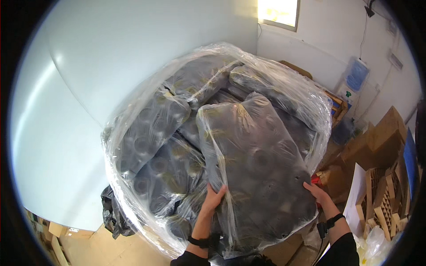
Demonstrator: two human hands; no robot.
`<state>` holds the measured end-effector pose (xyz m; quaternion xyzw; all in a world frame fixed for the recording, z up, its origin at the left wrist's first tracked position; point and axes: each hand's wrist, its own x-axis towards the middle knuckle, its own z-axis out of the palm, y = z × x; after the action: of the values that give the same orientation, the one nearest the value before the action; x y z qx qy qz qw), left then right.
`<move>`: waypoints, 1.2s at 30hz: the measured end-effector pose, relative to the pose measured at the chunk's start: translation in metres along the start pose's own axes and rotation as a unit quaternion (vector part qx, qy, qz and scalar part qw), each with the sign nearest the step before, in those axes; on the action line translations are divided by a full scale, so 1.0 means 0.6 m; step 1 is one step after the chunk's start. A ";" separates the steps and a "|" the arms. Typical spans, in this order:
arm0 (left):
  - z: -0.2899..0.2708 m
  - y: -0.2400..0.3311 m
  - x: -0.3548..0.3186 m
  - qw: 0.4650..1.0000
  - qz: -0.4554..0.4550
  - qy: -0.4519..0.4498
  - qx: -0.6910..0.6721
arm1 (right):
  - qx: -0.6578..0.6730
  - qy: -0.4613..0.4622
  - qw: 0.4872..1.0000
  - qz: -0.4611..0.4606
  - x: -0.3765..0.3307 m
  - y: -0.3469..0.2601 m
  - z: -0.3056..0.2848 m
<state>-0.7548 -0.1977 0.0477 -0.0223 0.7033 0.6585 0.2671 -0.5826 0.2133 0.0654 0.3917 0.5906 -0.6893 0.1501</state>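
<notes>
L hand (214, 199) + R hand (317, 193): hold bagged pack (264, 164), opp. sides
Clear liner (323, 113): rings other packs (148, 135)
Black bag (114, 213): outside, L
Cardboard (377, 135): outside, R

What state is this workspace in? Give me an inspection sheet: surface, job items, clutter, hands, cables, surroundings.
Surface: tan floor, visible at the lower left.
Job items: top bag, translucent with dark contents, lies over other filled bags inside a large clear liner.
Clutter: black plastic bag left of the liner; brown cardboard at right.
Hands: left hand at the top bag's left side, right hand at its right edge; finger grip partly hidden.
Cables: dark cable below the right wristband.
Surroundings: pale wall at left, window, blue bottle.
</notes>
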 end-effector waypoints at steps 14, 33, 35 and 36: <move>-0.012 0.051 0.032 0.980 -0.063 0.046 -0.183 | -0.060 0.184 0.966 -0.173 -0.206 -0.045 0.091; 0.432 0.112 -0.384 0.902 -0.003 -0.425 -0.079 | -0.047 0.507 0.814 -0.281 -0.798 0.360 0.133; 0.462 0.108 -0.447 0.884 0.016 -0.464 -0.058 | 0.002 0.550 0.784 -0.288 -0.859 0.429 0.175; 0.462 0.109 -0.474 0.878 0.030 -0.474 -0.053 | 0.005 0.577 0.756 -0.309 -0.885 0.454 0.198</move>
<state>-0.4402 -0.0201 0.2256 0.2996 0.4571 0.6341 0.5470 -0.0993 -0.1031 0.2558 0.5123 0.6506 -0.3446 -0.4422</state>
